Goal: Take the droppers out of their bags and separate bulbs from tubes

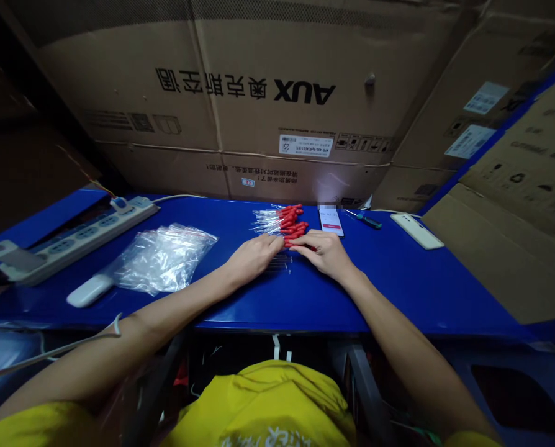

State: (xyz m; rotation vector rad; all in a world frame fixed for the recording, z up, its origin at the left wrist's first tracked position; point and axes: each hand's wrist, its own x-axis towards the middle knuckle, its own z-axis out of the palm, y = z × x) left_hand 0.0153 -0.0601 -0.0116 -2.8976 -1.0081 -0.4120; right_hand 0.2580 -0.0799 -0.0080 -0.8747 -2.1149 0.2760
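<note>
My left hand [255, 256] and my right hand [328, 251] meet at the middle of the blue table, both with closed fingers. Between their fingertips is a small red handle [292, 244]; its far end is hidden by my left fingers. Just beyond lies a pile of slim red-handled tools [290, 217], their pale, clear-looking ends pointing left. Several thin metal rods [280, 263] lie side by side on the near side of my hands, partly hidden under my left hand.
Left of my hands lie clear plastic bags [166, 257], a white rounded device [90, 290] and a power strip [84, 233]. A lit phone [330, 220], a screwdriver [369, 220] and a white slab-shaped device [416, 230] lie to the right. Cardboard [240, 124] walls the table's back.
</note>
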